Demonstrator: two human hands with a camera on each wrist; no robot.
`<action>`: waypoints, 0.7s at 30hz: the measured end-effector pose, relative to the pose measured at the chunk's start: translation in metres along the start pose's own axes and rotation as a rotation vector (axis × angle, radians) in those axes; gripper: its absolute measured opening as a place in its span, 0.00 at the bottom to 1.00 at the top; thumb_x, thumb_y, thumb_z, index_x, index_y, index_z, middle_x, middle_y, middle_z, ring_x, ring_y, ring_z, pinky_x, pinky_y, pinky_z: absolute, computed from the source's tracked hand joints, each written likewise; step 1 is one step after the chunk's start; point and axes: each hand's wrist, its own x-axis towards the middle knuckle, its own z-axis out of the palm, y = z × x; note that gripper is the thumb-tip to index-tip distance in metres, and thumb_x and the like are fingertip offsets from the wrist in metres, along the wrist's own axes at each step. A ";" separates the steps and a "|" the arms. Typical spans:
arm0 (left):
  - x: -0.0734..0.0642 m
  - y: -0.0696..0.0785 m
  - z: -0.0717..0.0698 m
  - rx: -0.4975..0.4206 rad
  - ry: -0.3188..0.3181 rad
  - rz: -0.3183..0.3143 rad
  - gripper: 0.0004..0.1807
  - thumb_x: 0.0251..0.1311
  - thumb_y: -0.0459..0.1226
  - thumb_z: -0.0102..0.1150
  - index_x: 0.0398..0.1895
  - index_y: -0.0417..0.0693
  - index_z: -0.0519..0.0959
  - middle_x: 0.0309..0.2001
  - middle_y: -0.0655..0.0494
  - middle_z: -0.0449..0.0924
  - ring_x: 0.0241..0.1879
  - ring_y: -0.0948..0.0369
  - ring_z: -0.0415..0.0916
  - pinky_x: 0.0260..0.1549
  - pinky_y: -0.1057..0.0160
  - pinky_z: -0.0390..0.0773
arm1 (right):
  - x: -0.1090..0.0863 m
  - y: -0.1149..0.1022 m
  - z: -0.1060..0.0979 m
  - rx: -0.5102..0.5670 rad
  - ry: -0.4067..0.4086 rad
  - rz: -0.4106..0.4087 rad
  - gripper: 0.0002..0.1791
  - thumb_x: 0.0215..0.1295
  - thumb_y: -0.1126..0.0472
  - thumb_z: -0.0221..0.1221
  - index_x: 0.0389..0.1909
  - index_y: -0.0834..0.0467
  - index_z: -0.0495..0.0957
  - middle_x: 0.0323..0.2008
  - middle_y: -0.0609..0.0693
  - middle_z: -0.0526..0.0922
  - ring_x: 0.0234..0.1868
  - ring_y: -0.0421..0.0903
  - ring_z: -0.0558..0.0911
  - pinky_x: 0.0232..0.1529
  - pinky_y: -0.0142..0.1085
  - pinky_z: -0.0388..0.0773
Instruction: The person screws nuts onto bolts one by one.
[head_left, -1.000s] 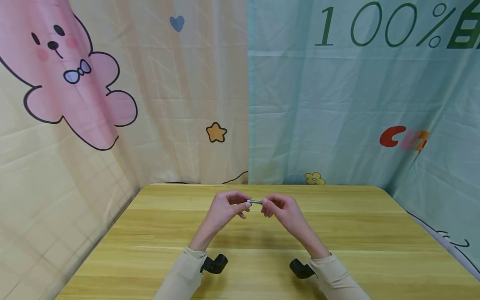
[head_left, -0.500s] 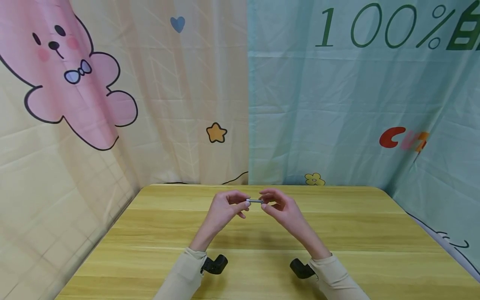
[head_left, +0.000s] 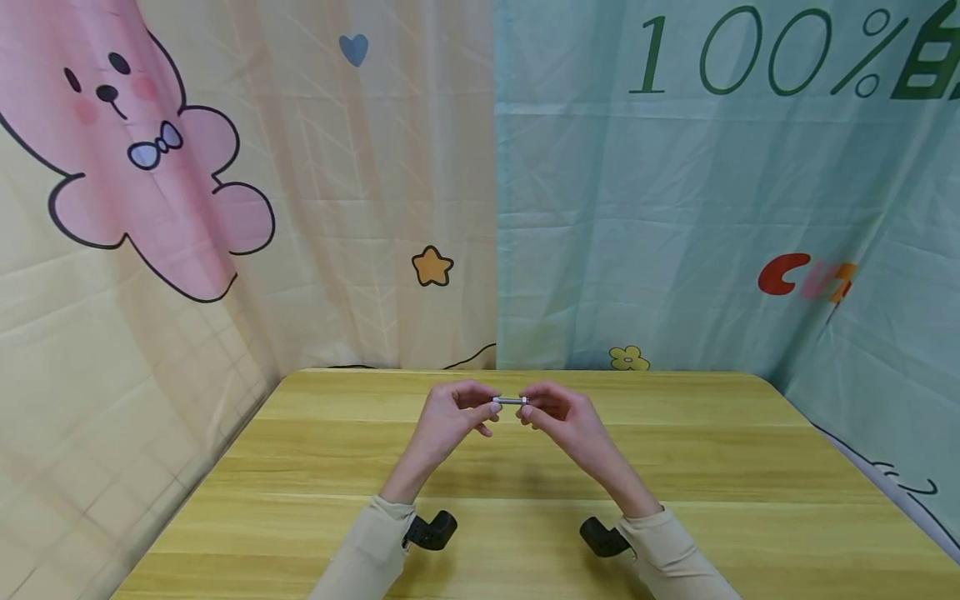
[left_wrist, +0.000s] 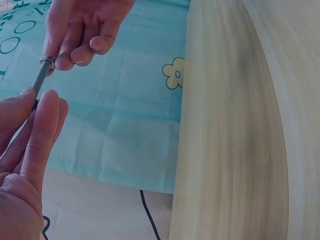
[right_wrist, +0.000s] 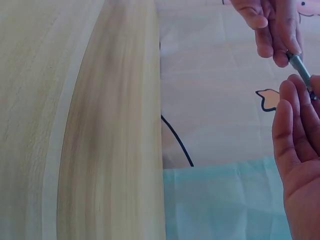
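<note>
A slim metal bolt point(head_left: 510, 402) spans the gap between the two hands, held above the table. Its threaded shank shows in the left wrist view, with a nut point(left_wrist: 47, 61) on the end toward the right hand. My left hand point(head_left: 448, 417) pinches the other end between thumb and fingers, covering most of the bolt's head. My right hand point(head_left: 567, 417) has its thumb and forefinger at the nut, pinching it, while the other fingers curl loosely below. In the right wrist view, the bolt point(right_wrist: 300, 67) slants between both sets of fingertips.
A wooden table point(head_left: 510, 542) lies beneath the hands. Patterned curtains point(head_left: 420, 167) hang behind it and at both sides. Black wrist mounts point(head_left: 431, 531) stick out from the cuffs of the beige sleeves point(head_left: 363, 546).
My right thumb and forefinger were together on the bolt's end, spread apart half a second ago baring the nut, and have now come closer again. My left hand keeps its pinch and place.
</note>
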 end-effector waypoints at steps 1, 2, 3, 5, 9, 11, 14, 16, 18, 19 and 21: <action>0.000 0.000 0.000 0.001 0.003 -0.003 0.06 0.61 0.30 0.66 0.40 0.38 0.84 0.37 0.41 0.84 0.34 0.50 0.83 0.28 0.55 0.86 | 0.000 0.000 0.000 0.000 0.001 0.013 0.13 0.70 0.61 0.60 0.50 0.64 0.78 0.39 0.57 0.85 0.40 0.53 0.83 0.43 0.39 0.83; 0.000 0.000 0.000 -0.001 0.004 -0.005 0.06 0.61 0.30 0.66 0.40 0.38 0.84 0.38 0.40 0.84 0.34 0.51 0.83 0.27 0.56 0.86 | 0.000 0.000 0.000 -0.003 0.005 0.023 0.13 0.70 0.60 0.60 0.50 0.64 0.79 0.38 0.57 0.85 0.39 0.53 0.83 0.43 0.40 0.83; 0.000 0.000 0.001 -0.004 0.005 -0.006 0.07 0.61 0.30 0.66 0.41 0.37 0.84 0.38 0.39 0.84 0.34 0.51 0.83 0.28 0.56 0.86 | 0.000 0.000 0.001 -0.009 0.011 0.029 0.13 0.71 0.59 0.60 0.49 0.63 0.79 0.37 0.56 0.85 0.38 0.53 0.83 0.42 0.40 0.84; 0.000 0.000 0.001 -0.006 0.005 -0.008 0.07 0.60 0.30 0.66 0.41 0.37 0.84 0.38 0.39 0.84 0.35 0.51 0.83 0.28 0.55 0.86 | 0.001 0.000 0.002 -0.016 0.024 0.034 0.13 0.71 0.57 0.59 0.46 0.63 0.80 0.35 0.55 0.85 0.37 0.54 0.83 0.40 0.40 0.84; 0.000 0.000 0.002 -0.010 -0.006 -0.019 0.08 0.60 0.28 0.65 0.42 0.36 0.84 0.39 0.39 0.84 0.37 0.45 0.83 0.31 0.50 0.86 | 0.002 0.002 0.004 -0.015 0.051 0.040 0.13 0.73 0.55 0.57 0.39 0.62 0.82 0.30 0.55 0.84 0.32 0.55 0.83 0.37 0.40 0.85; 0.000 0.001 0.003 -0.007 -0.012 -0.024 0.08 0.61 0.27 0.64 0.43 0.35 0.84 0.39 0.39 0.84 0.38 0.43 0.83 0.32 0.47 0.86 | 0.002 0.003 0.005 -0.005 0.056 0.047 0.14 0.73 0.55 0.57 0.36 0.62 0.82 0.29 0.56 0.84 0.31 0.54 0.83 0.36 0.40 0.85; -0.002 0.007 0.003 0.007 -0.016 -0.030 0.08 0.61 0.25 0.63 0.43 0.32 0.83 0.38 0.39 0.84 0.38 0.42 0.83 0.32 0.46 0.85 | 0.002 0.003 0.005 0.002 0.057 0.066 0.16 0.74 0.53 0.56 0.36 0.62 0.82 0.29 0.56 0.84 0.31 0.53 0.82 0.36 0.40 0.85; -0.004 0.014 0.004 0.016 -0.017 -0.029 0.08 0.61 0.25 0.62 0.43 0.31 0.82 0.37 0.41 0.84 0.37 0.45 0.83 0.32 0.46 0.86 | 0.002 0.002 0.006 0.002 0.060 0.082 0.17 0.74 0.52 0.54 0.36 0.63 0.81 0.30 0.56 0.84 0.32 0.54 0.82 0.37 0.40 0.85; -0.007 0.021 0.004 0.019 -0.017 -0.021 0.07 0.61 0.25 0.62 0.42 0.30 0.82 0.36 0.42 0.84 0.35 0.48 0.83 0.32 0.47 0.86 | 0.002 0.002 0.006 -0.001 0.067 0.094 0.19 0.75 0.52 0.53 0.39 0.64 0.81 0.32 0.57 0.84 0.34 0.56 0.82 0.38 0.41 0.85; -0.008 0.024 0.005 0.018 -0.017 -0.015 0.07 0.61 0.25 0.62 0.41 0.30 0.82 0.36 0.43 0.84 0.35 0.49 0.83 0.31 0.48 0.86 | 0.001 0.001 0.006 -0.005 0.073 0.098 0.19 0.76 0.51 0.52 0.40 0.63 0.81 0.34 0.58 0.84 0.36 0.57 0.82 0.39 0.42 0.85; -0.010 0.028 0.005 0.017 -0.013 -0.012 0.06 0.61 0.25 0.63 0.41 0.31 0.83 0.34 0.45 0.84 0.33 0.53 0.83 0.31 0.48 0.86 | 0.001 0.001 0.006 -0.013 0.078 0.094 0.17 0.76 0.52 0.53 0.45 0.63 0.80 0.39 0.59 0.83 0.41 0.58 0.81 0.41 0.43 0.84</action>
